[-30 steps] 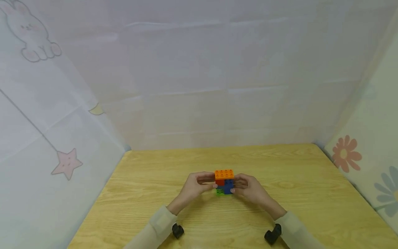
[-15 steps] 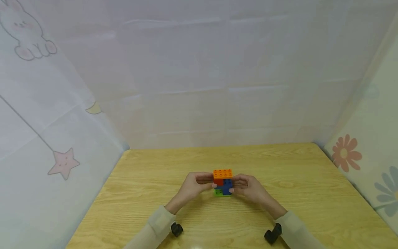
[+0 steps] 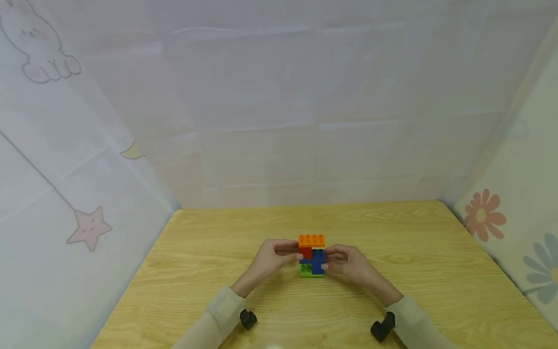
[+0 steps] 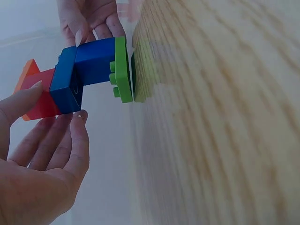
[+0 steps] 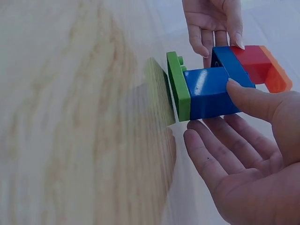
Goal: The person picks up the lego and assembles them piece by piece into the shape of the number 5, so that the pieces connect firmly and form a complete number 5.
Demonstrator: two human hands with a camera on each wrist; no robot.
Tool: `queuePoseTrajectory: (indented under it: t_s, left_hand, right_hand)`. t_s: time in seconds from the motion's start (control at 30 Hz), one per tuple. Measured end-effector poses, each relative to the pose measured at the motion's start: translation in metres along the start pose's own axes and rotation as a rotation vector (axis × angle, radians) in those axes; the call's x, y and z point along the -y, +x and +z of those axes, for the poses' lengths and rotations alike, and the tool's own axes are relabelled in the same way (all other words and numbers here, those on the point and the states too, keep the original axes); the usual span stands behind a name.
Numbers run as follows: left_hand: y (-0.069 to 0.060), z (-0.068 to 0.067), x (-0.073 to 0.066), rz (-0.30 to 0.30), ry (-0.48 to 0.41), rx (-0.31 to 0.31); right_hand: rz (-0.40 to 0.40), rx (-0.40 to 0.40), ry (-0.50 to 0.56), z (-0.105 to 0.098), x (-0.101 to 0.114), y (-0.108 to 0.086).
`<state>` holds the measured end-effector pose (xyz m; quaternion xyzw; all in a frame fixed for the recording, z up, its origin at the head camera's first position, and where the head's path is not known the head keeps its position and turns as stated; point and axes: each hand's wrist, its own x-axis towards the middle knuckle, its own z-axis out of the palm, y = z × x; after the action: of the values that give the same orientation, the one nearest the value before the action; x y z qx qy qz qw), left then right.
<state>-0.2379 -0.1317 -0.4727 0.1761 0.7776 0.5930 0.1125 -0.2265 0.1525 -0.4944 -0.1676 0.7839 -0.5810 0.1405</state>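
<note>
Between both hands stands a stack of toy building bricks. An orange plate point(image 3: 311, 241) tops it, above a red brick point(image 4: 48, 102). Two offset blue bricks follow, an upper one point(image 4: 64, 90) and a lower one point(image 5: 204, 96). At the bottom is a thin green plate point(image 4: 123, 70), with a narrow gap between it and its reflection on the table. My left hand point(image 3: 271, 261) holds the upper part, thumb on the red brick and fingers behind. With its thumb on the lower blue brick, my right hand point(image 3: 355, 266) grips the stack from the other side.
The wooden table point(image 3: 209, 242) spreads around the stack. Pale cloth walls enclose it at the back and sides, with a star point(image 3: 89, 228) printed on the left and a flower point(image 3: 484, 215) on the right. Black wrist devices point(image 3: 248, 319) hang under the sleeves.
In the head view the stack has shifted slightly left. Its orange top now sits a little higher and its green base a little lower, so more of its front shows. Both hands keep their hold.
</note>
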Motion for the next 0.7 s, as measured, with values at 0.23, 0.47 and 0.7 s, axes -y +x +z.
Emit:
queuePoseTrajectory:
  t_s: [0.23, 0.47, 0.7]
  left_hand:
    - [0.004, -0.002, -0.002, -0.026, -0.024, -0.018]
    - [0.008, -0.005, -0.002, -0.051, -0.062, -0.023]
    - [0.015, -0.006, -0.002, -0.087, -0.138, 0.001]
  right_hand:
    - [0.029, -0.01, -0.013, -0.001, 0.006, 0.0]
    - [0.05, -0.023, -0.016, -0.003, 0.003, 0.002]
    - [0.057, -0.029, -0.037, -0.006, 0.002, 0.006]
